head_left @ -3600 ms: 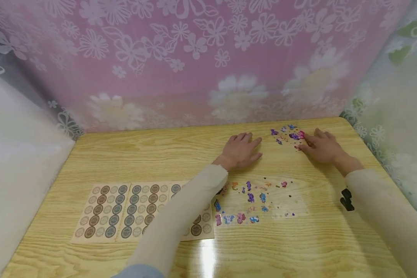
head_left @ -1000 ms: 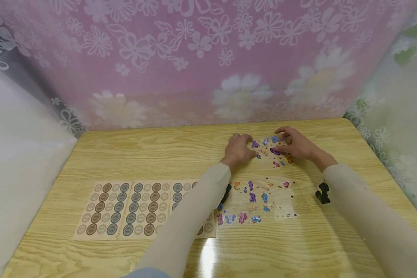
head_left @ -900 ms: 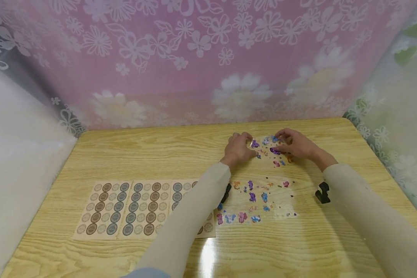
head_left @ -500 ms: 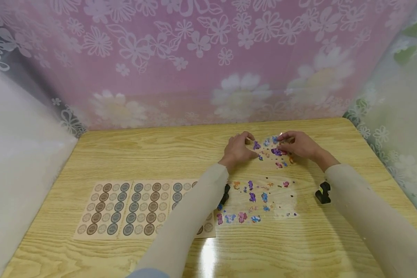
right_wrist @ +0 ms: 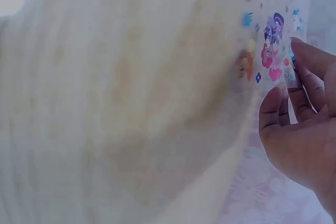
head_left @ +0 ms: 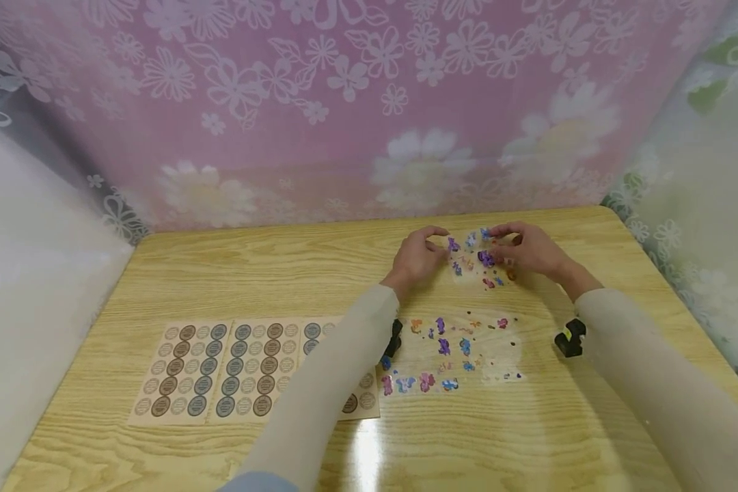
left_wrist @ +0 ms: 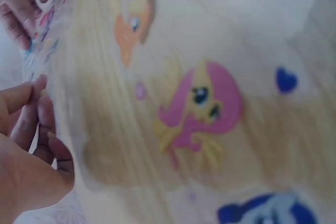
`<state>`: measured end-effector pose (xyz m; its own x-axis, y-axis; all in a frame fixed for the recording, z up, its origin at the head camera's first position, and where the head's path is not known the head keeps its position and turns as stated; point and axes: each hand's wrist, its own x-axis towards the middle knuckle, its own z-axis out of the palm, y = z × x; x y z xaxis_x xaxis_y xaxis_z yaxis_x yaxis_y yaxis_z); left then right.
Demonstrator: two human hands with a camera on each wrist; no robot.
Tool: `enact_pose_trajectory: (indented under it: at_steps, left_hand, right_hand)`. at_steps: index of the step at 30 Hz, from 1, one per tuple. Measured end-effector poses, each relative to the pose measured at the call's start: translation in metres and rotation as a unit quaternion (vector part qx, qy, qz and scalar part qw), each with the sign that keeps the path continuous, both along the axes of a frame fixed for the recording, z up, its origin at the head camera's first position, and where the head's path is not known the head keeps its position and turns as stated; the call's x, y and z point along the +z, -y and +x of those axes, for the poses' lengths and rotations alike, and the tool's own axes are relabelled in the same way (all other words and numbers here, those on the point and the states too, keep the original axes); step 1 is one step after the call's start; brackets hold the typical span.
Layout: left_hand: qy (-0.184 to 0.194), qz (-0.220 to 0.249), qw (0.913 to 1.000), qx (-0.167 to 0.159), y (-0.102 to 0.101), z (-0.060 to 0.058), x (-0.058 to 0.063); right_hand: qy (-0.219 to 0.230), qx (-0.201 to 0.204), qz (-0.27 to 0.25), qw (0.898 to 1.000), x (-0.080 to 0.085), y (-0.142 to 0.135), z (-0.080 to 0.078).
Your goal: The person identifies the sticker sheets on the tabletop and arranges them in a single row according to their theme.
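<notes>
Between both hands is a clear sticker sheet (head_left: 472,260) with small cartoon pony stickers, at the back right of the table in the head view. My left hand (head_left: 415,257) pinches its left edge between fingertips and thumb; the left wrist view shows these fingers (left_wrist: 35,98) close together at the sheet's edge. At the right edge, my right hand (head_left: 531,250) grips with thumb and fingers, partly covering the stickers there. The right wrist view shows the sticker sheet (right_wrist: 273,40) beside the fingertips of the right hand (right_wrist: 302,114). A second clear pony sticker sheet (head_left: 498,355) lies nearer me.
Brown paper sheets with round grey and brown labels (head_left: 255,369) lie side by side at the front left, partly under my left sleeve (head_left: 326,389). Black devices sit at both sleeves, the right device (head_left: 568,339) plainly visible. A pink flowered curtain (head_left: 320,137) hangs behind the wooden table (head_left: 252,273).
The sheet has come left from the far right. My left hand went from resting spread on the table to pinching its left edge. Just now, hands and sheet have shifted slightly away from me.
</notes>
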<state>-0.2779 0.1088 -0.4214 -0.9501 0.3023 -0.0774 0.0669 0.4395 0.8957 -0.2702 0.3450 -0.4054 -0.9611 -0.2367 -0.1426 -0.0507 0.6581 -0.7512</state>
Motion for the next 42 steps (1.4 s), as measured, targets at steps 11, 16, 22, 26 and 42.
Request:
enact_pose_trajectory:
  at_steps: [11,16,22,26,42]
  left_hand:
    - [-0.088,0.015,0.9931,-0.076,-0.021,0.022,0.032]
    - [-0.081,0.01,0.989,-0.123,-0.041,0.038,0.036]
    - [-0.069,-0.031,0.9825,-0.17,-0.062,0.054,0.031]
    - [-0.048,-0.065,0.9783,-0.191,-0.075,0.064,0.028]
    - [-0.128,-0.271,0.9227,-0.242,-0.108,0.086,0.018]
  right_hand:
    - [-0.039,0.003,0.059,0.998,0.043,-0.028,0.029]
    - [-0.049,0.0,0.078,0.996,0.048,-0.05,0.051]
    - [-0.029,0.002,0.09,0.996,0.04,-0.076,0.077]
    - [-0.019,0.009,0.09,0.996,0.033,-0.091,0.094]
    - [0.045,0.048,0.013,0.998,0.005,-0.117,0.118]
